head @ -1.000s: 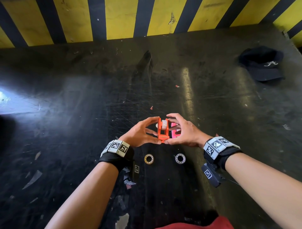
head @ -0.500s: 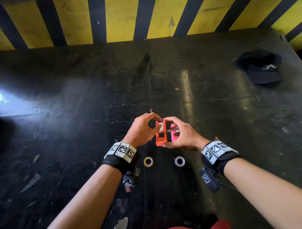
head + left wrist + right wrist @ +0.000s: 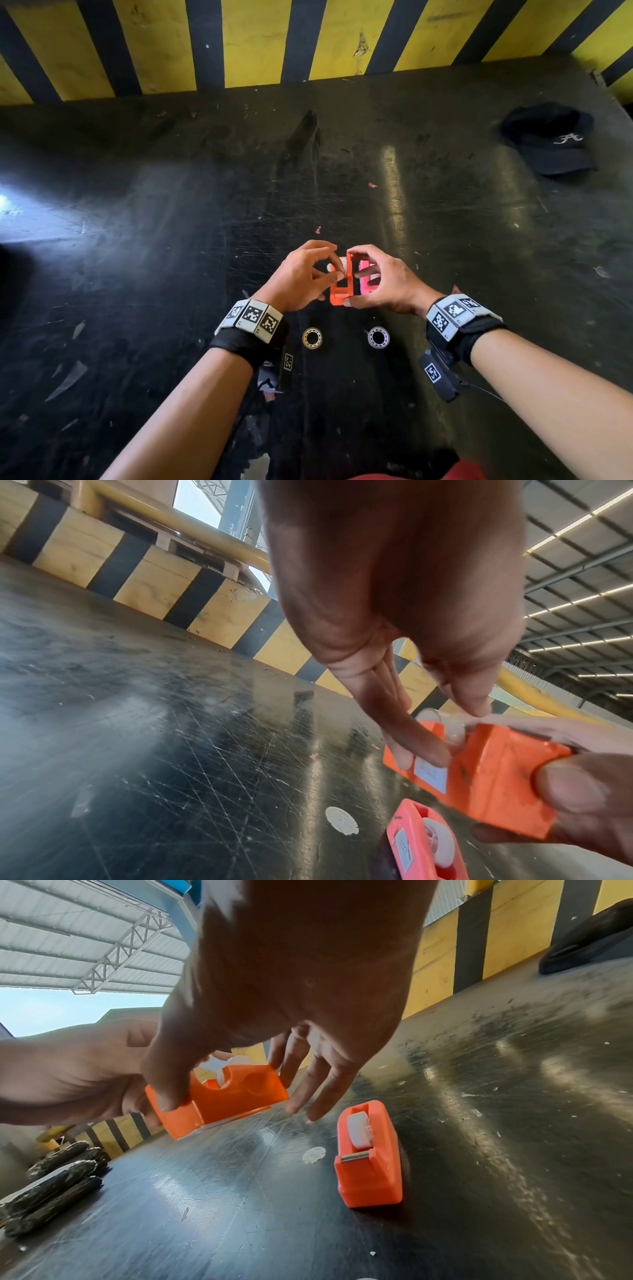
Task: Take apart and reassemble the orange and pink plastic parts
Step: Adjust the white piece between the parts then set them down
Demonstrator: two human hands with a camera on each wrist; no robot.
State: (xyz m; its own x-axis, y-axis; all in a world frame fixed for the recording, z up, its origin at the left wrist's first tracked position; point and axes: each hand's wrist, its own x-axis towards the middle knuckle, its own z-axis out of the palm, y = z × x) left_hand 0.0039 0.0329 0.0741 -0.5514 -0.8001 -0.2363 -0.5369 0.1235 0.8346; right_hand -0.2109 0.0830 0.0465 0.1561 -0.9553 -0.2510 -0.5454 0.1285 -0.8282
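On the scratched black table (image 3: pixel 171 274) stands the pink tape dispenser (image 3: pixel 369 1161). The orange tape dispenser (image 3: pixel 222 1099), likely light, stiff and slick, hangs pinched end to end in the right hand (image 3: pixel 387 284). The left hand (image 3: pixel 301 277) fingers (image 3: pixel 424 745) pinch its small white spool (image 3: pixel 452 731); best gripped by the flat side walls.

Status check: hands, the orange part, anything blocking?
Right hand grips orange dispenser off the table. Left hand fingers at its white spool. Pink dispenser stands beside, clear.
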